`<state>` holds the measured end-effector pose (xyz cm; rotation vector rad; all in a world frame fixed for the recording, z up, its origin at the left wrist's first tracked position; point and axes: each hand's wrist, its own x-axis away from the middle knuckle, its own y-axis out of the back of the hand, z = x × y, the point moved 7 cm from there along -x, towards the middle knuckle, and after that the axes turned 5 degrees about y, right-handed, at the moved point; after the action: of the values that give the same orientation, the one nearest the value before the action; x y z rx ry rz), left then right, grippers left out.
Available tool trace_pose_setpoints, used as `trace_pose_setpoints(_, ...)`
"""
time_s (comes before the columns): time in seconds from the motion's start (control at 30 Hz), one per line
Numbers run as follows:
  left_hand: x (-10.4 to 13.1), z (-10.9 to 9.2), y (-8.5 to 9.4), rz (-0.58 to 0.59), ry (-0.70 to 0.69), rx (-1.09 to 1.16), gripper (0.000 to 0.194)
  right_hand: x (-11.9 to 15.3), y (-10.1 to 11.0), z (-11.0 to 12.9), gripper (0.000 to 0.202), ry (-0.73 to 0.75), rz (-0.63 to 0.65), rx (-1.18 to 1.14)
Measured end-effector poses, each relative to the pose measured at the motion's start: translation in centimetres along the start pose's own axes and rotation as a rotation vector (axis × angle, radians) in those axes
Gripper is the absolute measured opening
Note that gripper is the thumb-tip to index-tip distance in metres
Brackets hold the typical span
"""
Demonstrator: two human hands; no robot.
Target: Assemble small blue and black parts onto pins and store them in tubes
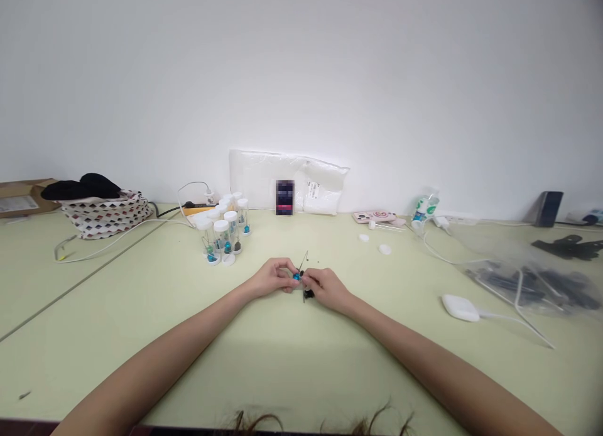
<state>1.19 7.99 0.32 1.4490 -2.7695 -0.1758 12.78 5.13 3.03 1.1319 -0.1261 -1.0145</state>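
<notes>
Near the middle of the green table (264,367), my left hand (274,277) pinches a small shiny blue piece (296,276) between thumb and fingers. Just to its right, my right hand (324,288) has its fingers pressed together at a small dark part (302,273) touching the blue piece. A thin dark wire (304,259) sticks up between the two hands. Under the right fingertips lies a black piece (309,294). What exactly the right fingertips grip is too small to make out.
Clear tubes with white lids (221,227) stand at the back left, beside a patterned bag (106,215). A phone (285,198) leans on white packaging (254,172). White caps (385,249), a bottle (425,207), cables and a plastic bag (537,285) lie to the right.
</notes>
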Motion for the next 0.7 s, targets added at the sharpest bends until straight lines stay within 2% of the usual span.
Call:
trace_pose_setpoints(0.13, -0.04, 0.12, 0.05, -0.017, 0.007, -0.032, 0.031, -0.10, -0.01, -0.16, 0.027, -0.014, 0.010, -0.059)
trace_pose_setpoints(0.37, -0.03, -0.05, -0.01, -0.029, 0.009, -0.044, 0.032, 0.17, 0.08, 0.29, 0.026, 0.067, -0.054, 0.047)
trace_pose_setpoints(0.7, 0.05, -0.14, -0.29, -0.012, 0.013, -0.014, 0.035, -0.32, -0.09, -0.25, 0.028, 0.030, 0.024, -0.027)
